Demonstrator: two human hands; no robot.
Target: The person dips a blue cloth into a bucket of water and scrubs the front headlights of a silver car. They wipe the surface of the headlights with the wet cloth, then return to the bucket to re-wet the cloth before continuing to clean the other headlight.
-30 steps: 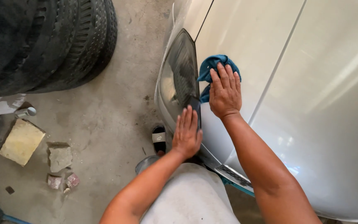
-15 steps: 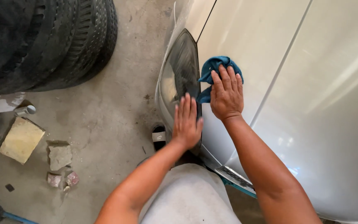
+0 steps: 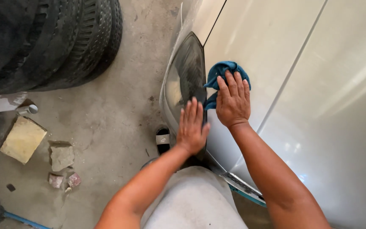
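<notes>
Pressing the blue cloth [image 3: 221, 78] under the flat right hand [image 3: 233, 104], left hand [image 3: 192, 127] spread flat on the headlight [image 3: 185, 80]

1 head camera looks steeply down, close over car [image 3: 301, 85]

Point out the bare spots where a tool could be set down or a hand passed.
Bare concrete floor lies open between the stacked tyres and the headlight. The wide white car panel right of the right hand is free. It is crowded where the left hand and the blue cloth meet, and by the stone pieces at lower left.
</notes>
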